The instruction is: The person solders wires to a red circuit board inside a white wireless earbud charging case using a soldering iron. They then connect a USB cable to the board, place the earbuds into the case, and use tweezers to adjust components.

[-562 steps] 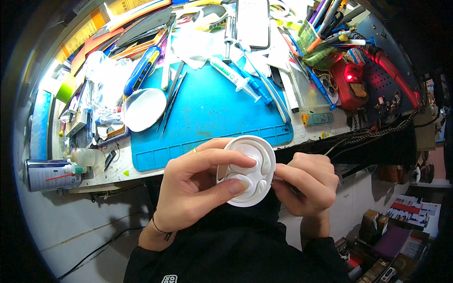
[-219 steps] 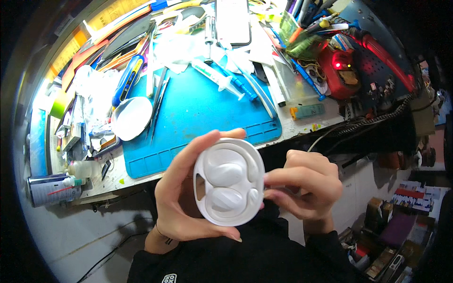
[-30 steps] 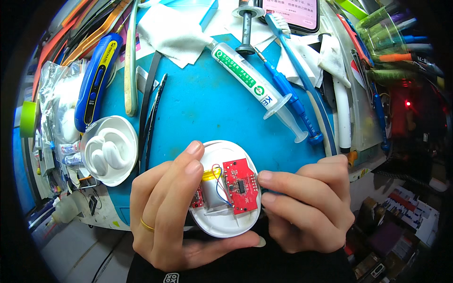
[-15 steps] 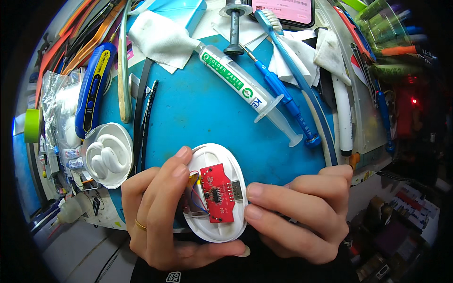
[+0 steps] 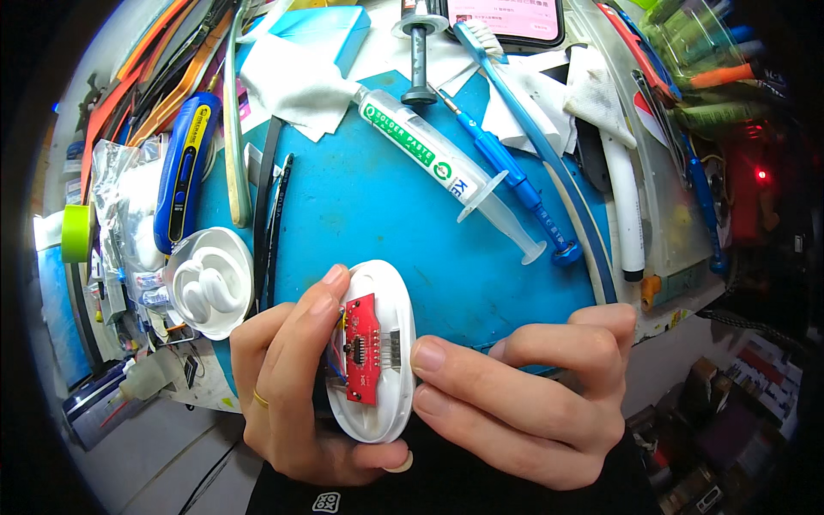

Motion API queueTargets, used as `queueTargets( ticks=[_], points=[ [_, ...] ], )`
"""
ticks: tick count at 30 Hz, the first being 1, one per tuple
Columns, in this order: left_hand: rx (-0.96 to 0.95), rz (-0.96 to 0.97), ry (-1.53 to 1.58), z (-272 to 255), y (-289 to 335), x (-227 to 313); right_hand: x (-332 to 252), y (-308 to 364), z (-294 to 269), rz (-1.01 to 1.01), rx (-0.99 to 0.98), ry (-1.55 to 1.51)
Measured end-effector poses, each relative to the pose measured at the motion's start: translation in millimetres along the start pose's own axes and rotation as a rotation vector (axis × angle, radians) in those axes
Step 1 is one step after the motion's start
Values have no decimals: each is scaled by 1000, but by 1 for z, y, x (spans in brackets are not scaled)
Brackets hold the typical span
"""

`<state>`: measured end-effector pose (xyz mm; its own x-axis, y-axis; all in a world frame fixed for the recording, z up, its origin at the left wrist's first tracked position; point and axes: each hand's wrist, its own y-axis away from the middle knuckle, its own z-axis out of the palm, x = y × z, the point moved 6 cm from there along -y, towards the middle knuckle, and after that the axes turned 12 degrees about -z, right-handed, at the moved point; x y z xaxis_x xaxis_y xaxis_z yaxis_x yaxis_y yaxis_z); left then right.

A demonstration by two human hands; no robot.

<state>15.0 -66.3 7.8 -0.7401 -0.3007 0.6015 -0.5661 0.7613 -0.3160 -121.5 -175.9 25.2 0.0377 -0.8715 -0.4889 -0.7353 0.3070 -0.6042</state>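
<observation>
Blue work mat (image 5: 369,215) shown behind. R hand (image 5: 541,399) bent, fingertips (image 5: 431,354) at R rim of oval white casing (image 5: 386,287); whether anything is gripped can't be told. L hand (image 5: 287,386) closed arnd. casing, held tilted nr. mat's front edge. Red PCB (image 5: 364,343) seated w/in; small connector (image 5: 390,350) on PCB's R side.

Smooth white plastic case (image 5: 390,296).
</observation>
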Motion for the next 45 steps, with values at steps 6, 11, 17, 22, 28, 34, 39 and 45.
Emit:
queueTargets(
  ticks=[6,11,17,22,28,34,39,45],
  points=[
    [44,-14,29,1,1,-1,-1,0,3,-42,12,16],
    [33,47,-57,1,-1,3,2,2,1,-70,3,10],
    [-70,131,-119,0,-3,5,10,9,1,-134,128,8],
    [-74,133,-81,1,-3,3,10,8,2,-141,151,21],
    [28,37,21,0,-1,4,3,5,2,-150,85,-24],
    [8,-9,44,-1,0,4,3,6,5,-187,112,-3],
    [6,-18,27,-2,0,5,4,6,4,-209,70,-18],
    [7,3,34,-2,-1,4,3,6,6,-157,105,-48]
  ],
)
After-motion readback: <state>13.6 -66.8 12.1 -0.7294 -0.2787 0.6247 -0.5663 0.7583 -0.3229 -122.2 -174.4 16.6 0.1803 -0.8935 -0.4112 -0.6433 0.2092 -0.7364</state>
